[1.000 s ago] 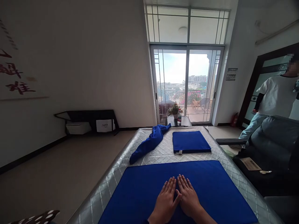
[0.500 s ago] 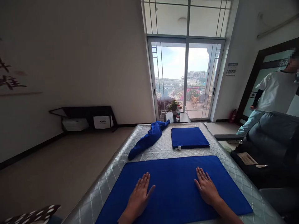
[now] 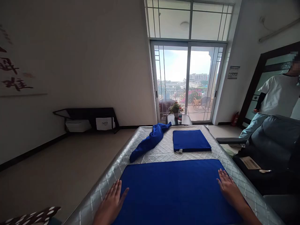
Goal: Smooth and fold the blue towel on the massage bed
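Note:
A flat blue cloth (image 3: 173,190) lies spread on the silver quilted mattress (image 3: 145,158) before me. On its left edge rests my left hand (image 3: 111,200), palm down, fingers stretched and thumb apart. My right hand (image 3: 231,187) lies flat over the cloth's right edge, also open. Farther off, a folded blue cloth (image 3: 191,140) with a small white tag sits squared up on the mattress. To its left is a crumpled, twisted blue cloth (image 3: 150,142). Neither hand grips anything.
Beyond the mattress stands a small dark table (image 3: 185,120) with a potted plant (image 3: 174,108) and a bottle (image 3: 179,115). A dark armchair (image 3: 269,140) is at the right, with a person (image 3: 277,93) standing behind it. A low black rack (image 3: 91,112) stands by the left wall.
My hands have slid apart over the flat blue cloth, the left one outward to the left edge, the right one outward to the right edge. The view has shifted slightly.

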A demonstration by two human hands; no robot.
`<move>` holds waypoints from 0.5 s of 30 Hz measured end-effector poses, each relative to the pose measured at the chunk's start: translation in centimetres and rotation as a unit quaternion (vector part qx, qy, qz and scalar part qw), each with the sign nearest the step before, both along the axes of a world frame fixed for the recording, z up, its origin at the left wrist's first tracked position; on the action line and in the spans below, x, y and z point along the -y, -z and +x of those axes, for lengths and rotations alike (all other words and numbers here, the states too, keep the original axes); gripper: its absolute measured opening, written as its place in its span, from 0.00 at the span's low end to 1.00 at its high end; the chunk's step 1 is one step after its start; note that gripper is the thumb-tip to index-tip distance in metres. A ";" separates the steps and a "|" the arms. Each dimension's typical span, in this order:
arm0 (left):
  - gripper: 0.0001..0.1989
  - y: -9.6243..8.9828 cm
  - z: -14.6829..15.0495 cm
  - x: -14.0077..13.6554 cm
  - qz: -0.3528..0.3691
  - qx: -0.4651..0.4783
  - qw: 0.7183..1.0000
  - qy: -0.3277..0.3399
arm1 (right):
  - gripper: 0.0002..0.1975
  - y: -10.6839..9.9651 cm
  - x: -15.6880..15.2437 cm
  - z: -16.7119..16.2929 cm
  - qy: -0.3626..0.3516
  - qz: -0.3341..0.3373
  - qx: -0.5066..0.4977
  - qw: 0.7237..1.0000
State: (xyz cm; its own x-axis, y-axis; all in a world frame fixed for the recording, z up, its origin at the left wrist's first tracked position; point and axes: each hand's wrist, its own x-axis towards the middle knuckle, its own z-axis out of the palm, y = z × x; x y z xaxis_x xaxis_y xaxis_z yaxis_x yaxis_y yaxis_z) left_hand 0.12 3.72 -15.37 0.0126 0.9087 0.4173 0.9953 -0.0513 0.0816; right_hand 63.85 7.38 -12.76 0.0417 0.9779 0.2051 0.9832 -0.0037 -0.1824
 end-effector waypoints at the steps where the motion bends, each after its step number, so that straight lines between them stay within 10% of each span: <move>1: 0.31 -0.9 1.9 -0.7 -0.024 0.014 1.000 0.008 | 0.34 -1.0 -0.3 -2.1 -0.018 0.000 -0.015 1.000; 8: 0.34 -6.8 19.3 -6.7 -0.117 0.037 0.977 0.176 | 0.33 -5.5 -4.3 -18.3 -0.187 -0.020 -0.065 0.980; 15: 0.32 -4.7 26.1 -10.6 -0.109 0.063 0.967 0.222 | 0.31 -2.7 -7.2 -23.1 -0.230 -0.078 -0.023 0.970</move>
State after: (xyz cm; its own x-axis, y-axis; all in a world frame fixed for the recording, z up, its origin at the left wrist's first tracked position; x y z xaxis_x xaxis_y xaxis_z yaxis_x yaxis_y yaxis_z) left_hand 26.21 14.32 -10.64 0.3832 0.8920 0.2396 0.8608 -0.4390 0.2576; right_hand 40.73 14.58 -10.08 -0.4002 0.9144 0.0606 0.8783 0.4016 -0.2593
